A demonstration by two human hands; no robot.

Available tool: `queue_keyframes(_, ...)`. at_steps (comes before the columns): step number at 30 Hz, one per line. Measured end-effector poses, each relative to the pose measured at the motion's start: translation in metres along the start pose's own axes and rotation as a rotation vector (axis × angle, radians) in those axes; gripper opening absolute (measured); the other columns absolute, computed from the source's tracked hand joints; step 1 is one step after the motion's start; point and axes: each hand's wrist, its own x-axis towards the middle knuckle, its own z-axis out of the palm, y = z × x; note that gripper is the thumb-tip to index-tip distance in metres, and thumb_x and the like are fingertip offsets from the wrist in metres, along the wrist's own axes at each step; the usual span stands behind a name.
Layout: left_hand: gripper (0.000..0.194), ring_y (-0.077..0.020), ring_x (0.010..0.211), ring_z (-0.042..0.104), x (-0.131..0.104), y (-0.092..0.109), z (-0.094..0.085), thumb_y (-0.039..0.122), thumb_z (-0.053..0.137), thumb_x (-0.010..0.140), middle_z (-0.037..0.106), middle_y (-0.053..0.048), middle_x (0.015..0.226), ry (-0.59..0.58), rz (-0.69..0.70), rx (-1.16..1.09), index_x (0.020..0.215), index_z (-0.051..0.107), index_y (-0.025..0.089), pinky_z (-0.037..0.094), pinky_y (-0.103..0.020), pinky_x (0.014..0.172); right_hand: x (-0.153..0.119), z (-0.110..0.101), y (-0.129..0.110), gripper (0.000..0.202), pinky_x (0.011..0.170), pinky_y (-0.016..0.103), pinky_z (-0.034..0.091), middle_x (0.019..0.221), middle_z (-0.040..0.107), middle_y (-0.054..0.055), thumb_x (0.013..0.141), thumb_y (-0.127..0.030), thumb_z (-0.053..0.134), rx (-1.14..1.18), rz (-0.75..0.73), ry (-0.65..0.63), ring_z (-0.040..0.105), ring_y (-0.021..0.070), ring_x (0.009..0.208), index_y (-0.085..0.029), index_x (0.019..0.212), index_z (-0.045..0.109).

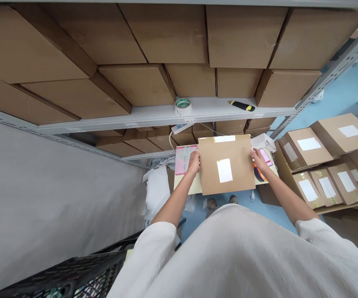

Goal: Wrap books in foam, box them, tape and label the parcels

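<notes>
Gripping a brown carton [240,165] by its opposite sides, a person in a white top [238,248] holds it in front of the body, over a pale yellow work surface [195,188]. One white label [224,170] lies near the middle of the carton's broad face, and a white strip [224,139] runs along its far edge; whether the carton touches the surface below cannot be told. The left hand [194,163] clasps the left side, its fingers curled against the cardboard and partly hidden. The right hand [258,159] clasps the right side, fingers bent to the edge, their tips out of sight.

Beside the left hand lies a pink-and-white packet [182,159]. Close to the right hand are a phone [266,157] with a lit screen, an orange-and-blue object [259,175] partly covered by the arm, and a white bag [264,142]. Beyond the carton, a white power strip [182,127] sits below the edge of a grey metal shelf [154,112], which bears a roll of tape [183,106], a yellow-and-black utility knife [241,106] and two tiers of brown boxes [172,35].

To the right stand labelled parcels [310,145], several of them packed together in a large open box. White sheeting [157,192] is heaped at left, with a black plastic crate [70,273] at lower left and blue flooring [202,217] underfoot.
</notes>
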Motion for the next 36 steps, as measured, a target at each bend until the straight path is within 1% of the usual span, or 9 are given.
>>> queue_keyframes(3,0.093,-0.0274,0.11,0.078,-0.003,0.008,-0.013,0.094,0.022,0.099,0.077,-0.014,0.119,0.023,-0.081,-0.133,0.151,0.055,0.024,0.064,-0.039,0.089,-0.011,-0.005,-0.008,0.078,0.107,0.043,0.062,0.153,0.065,0.013,0.105,-0.082,0.029,0.071,-0.064,0.021,0.066,0.0318,0.137,-0.03,0.156,0.054)
queue_keyframes(8,0.092,-0.0266,0.102,0.077,-0.001,0.019,-0.024,0.096,0.026,0.097,0.075,-0.012,0.109,0.065,-0.028,-0.174,0.138,0.065,0.023,0.064,-0.038,0.085,-0.005,-0.009,-0.022,0.082,0.108,0.044,0.063,0.139,0.071,0.015,0.105,-0.082,0.023,0.2,-0.074,0.092,0.069,0.0317,0.131,-0.028,0.156,0.057)
queue_keyframes(17,0.068,-0.0253,0.101,0.075,-0.028,-0.005,-0.028,0.08,0.042,0.102,0.073,-0.012,0.107,-0.004,-0.117,-0.172,0.128,0.067,0.022,0.061,-0.036,0.08,-0.018,-0.017,0.016,0.084,0.097,0.049,0.068,0.116,0.074,0.015,0.102,-0.086,0.025,0.15,0.058,-0.001,0.076,0.032,0.111,-0.024,0.139,0.069)
queue_keyframes(21,0.05,-0.0267,0.106,0.075,-0.031,0.0,-0.036,0.065,0.052,0.103,0.075,-0.013,0.116,-0.039,-0.091,-0.123,0.125,0.067,0.023,0.063,-0.039,0.085,-0.015,-0.03,0.015,0.074,0.097,0.047,0.067,0.117,0.075,0.015,0.101,-0.082,0.038,0.115,0.02,-0.014,0.077,0.031,0.11,-0.023,0.131,0.071)
queue_keyframes(24,0.035,-0.0284,0.117,0.074,-0.027,0.019,-0.039,0.047,0.061,0.1,0.076,-0.013,0.124,0.022,0.038,-0.032,0.124,0.069,0.024,0.062,-0.046,0.099,-0.004,-0.039,-0.007,0.063,0.101,0.05,0.064,0.121,0.077,0.014,0.096,-0.076,0.055,0.064,-0.095,0.018,0.075,0.0316,0.116,-0.024,0.128,0.071)
queue_keyframes(27,0.029,-0.0273,0.125,0.071,-0.027,0.048,-0.035,0.032,0.06,0.098,0.076,-0.012,0.129,0.082,0.311,0.084,0.123,0.072,0.023,0.056,-0.047,0.115,0.006,-0.039,-0.045,0.056,0.108,0.056,0.06,0.126,0.078,0.014,0.095,-0.066,0.064,-0.021,-0.269,0.038,0.073,0.0332,0.12,-0.023,0.128,0.073)
queue_keyframes(29,0.032,-0.027,0.128,0.07,-0.032,0.069,-0.028,0.029,0.058,0.1,0.076,-0.01,0.133,0.0,0.464,0.159,0.128,0.073,0.024,0.056,-0.047,0.117,0.007,-0.033,-0.071,0.049,0.114,0.056,0.056,0.133,0.077,0.013,0.099,-0.059,0.062,-0.127,-0.399,-0.025,0.07,0.0331,0.126,-0.025,0.131,0.075)
queue_keyframes(32,0.034,-0.0283,0.128,0.071,-0.042,0.091,-0.015,0.026,0.056,0.102,0.077,-0.01,0.134,-0.227,0.579,0.279,0.131,0.074,0.024,0.056,-0.047,0.118,0.002,-0.013,-0.101,0.041,0.117,0.054,0.055,0.137,0.076,0.01,0.103,-0.047,0.059,-0.299,-0.561,-0.206,0.069,0.0321,0.128,-0.028,0.135,0.076)
queue_keyframes(36,0.036,-0.0306,0.131,0.069,-0.053,0.097,-0.01,0.025,0.054,0.103,0.076,-0.011,0.136,-0.396,0.633,0.409,0.131,0.077,0.025,0.054,-0.048,0.12,-0.005,0.01,-0.111,0.038,0.116,0.051,0.055,0.136,0.075,0.011,0.107,-0.036,0.052,-0.517,-0.712,-0.415,0.07,0.0308,0.125,-0.026,0.134,0.077)
